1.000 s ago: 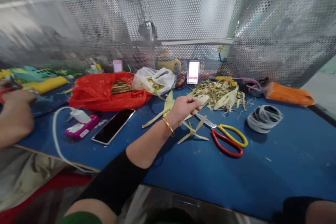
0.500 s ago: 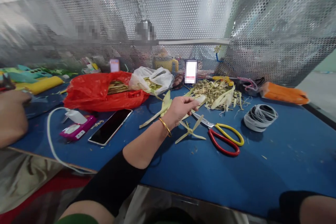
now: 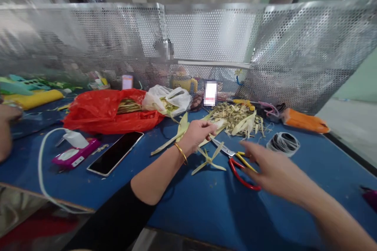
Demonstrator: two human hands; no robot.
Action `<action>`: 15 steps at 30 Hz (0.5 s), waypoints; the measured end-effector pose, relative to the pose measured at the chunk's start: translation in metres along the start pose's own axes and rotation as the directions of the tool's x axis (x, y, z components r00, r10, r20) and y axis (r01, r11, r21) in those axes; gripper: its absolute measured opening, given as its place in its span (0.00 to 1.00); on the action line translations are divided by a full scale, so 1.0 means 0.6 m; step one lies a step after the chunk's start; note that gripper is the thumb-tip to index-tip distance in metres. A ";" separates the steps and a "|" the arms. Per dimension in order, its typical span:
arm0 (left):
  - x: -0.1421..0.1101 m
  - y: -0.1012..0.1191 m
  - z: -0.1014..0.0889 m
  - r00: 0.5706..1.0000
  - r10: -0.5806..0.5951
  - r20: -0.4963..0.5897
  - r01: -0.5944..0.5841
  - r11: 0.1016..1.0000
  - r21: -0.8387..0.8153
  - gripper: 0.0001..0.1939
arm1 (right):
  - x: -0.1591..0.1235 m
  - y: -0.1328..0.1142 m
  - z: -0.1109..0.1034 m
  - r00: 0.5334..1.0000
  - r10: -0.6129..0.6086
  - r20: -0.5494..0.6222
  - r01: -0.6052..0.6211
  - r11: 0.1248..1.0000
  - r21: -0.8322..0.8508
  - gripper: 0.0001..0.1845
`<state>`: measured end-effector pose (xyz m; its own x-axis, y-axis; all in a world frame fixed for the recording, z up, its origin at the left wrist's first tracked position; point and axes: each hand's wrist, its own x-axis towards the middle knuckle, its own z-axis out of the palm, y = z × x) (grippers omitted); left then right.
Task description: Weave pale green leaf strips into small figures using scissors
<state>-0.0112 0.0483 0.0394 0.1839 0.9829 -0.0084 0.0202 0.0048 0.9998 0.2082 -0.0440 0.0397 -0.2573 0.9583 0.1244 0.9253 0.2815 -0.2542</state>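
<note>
My left hand (image 3: 198,133), with a gold bangle at the wrist, pinches a whitish strip that looks like corn husk (image 3: 219,124), its tip pointing at the husk scraps. My right hand (image 3: 263,164) hovers over the handles of the scissors (image 3: 226,150), thumb and fingers apart, slightly blurred, with nothing visible in it. The scissors lie on the blue table, one handle red and one yellow, partly covered by that hand. Below my left hand rests a star-shaped piece of knotted husk strips (image 3: 208,160). Beside my left hand is a longer pale green husk (image 3: 182,126).
A heap of husk scraps (image 3: 232,114) lies behind my hands. To the right are a roll of white string (image 3: 283,144) and an orange packet (image 3: 306,120). Leftward sit a phone (image 3: 116,153), a purple power strip (image 3: 75,156), a red bag (image 3: 88,110) and another person's hand (image 3: 8,113).
My right hand has come in from the lower right to above the scissors' handles. My left hand keeps its pinch on the whitish strip. The camera view has tilted upward.
</note>
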 end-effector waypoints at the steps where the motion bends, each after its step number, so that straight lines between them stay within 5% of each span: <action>1: 0.001 -0.001 0.000 1.000 -0.017 -0.004 0.017 1.000 -0.006 0.08 | 0.002 0.001 0.002 0.998 0.015 0.062 -0.010 0.998 -0.066 0.29; 4: 0.004 -0.006 -0.001 0.998 -0.065 -0.005 0.065 0.998 -0.011 0.06 | 0.010 0.003 0.019 0.974 0.070 0.214 -0.018 0.972 -0.236 0.34; 9: 0.007 -0.011 -0.004 0.996 -0.092 0.003 0.092 0.995 -0.028 0.06 | 0.025 0.008 0.041 0.972 0.054 0.229 -0.007 0.979 -0.201 0.35; 13: 0.009 -0.014 -0.004 0.993 -0.119 0.002 0.119 0.990 -0.069 0.05 | 0.037 0.023 0.044 0.971 0.129 0.202 -0.163 0.974 0.160 0.32; 15: 0.012 -0.015 -0.006 0.991 -0.133 -0.007 0.132 0.986 -0.103 0.06 | 0.041 0.029 0.042 0.956 0.172 0.237 -0.270 0.833 0.482 0.32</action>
<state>-0.0139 0.0558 0.0304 0.1726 0.9748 -0.1414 -0.0571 0.1532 0.9865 0.2109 -0.0146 0.0143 -0.1524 0.9765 -0.1522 0.7062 -0.0001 -0.7080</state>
